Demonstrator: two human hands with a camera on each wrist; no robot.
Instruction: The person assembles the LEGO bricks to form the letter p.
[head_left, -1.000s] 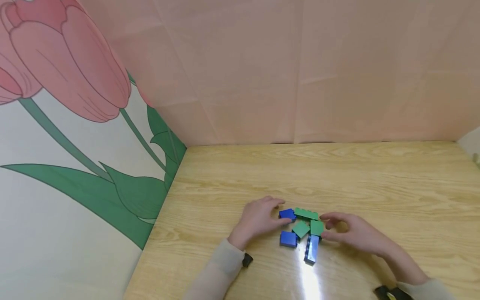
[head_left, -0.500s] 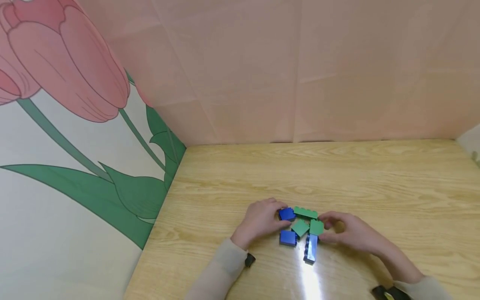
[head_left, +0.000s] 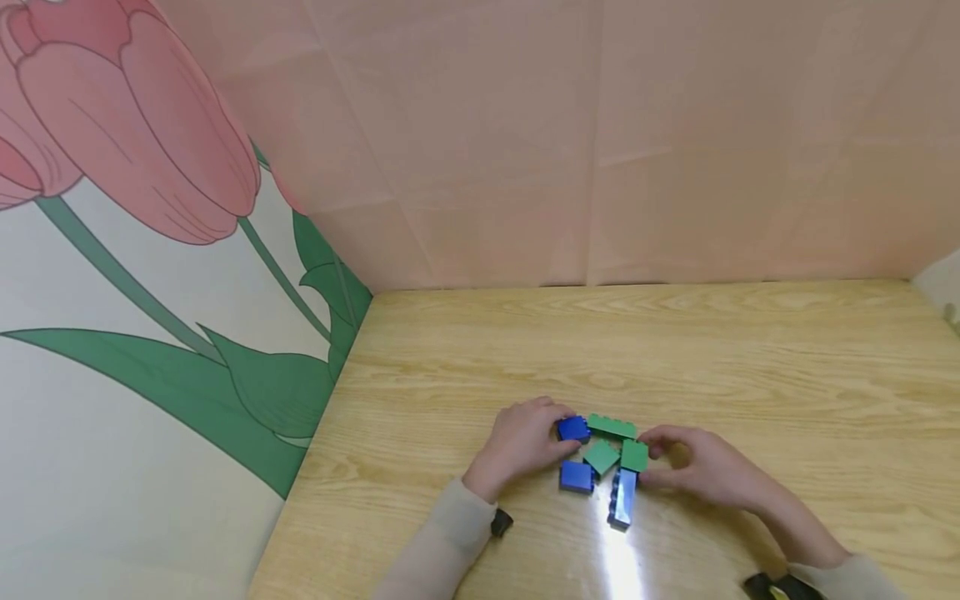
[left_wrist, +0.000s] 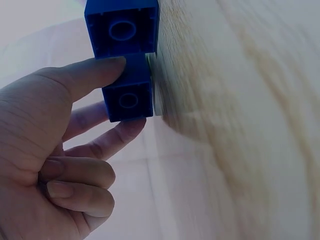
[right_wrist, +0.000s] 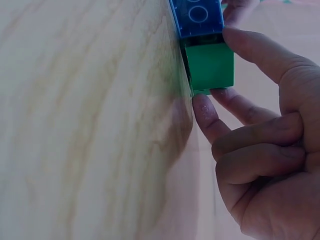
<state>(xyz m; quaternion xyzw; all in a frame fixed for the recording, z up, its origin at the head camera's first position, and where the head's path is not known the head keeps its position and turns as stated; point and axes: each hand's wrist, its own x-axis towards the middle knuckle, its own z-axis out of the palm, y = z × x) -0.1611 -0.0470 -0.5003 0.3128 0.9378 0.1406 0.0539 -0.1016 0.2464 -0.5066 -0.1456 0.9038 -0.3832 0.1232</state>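
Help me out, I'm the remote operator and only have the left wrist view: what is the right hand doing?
Observer: The right hand has its thumb and fingers curled around the square-faced green block at the right of the group.

Operator: And what lies just to the right of the blue block that the left hand pinches?

Observer: In the head view, a long green block lies there, with studs along its far edge.

Operator: I can see two blue blocks. Are there more?

Observer: Yes, one more: a long blue block, on the near side of the square-faced green block.
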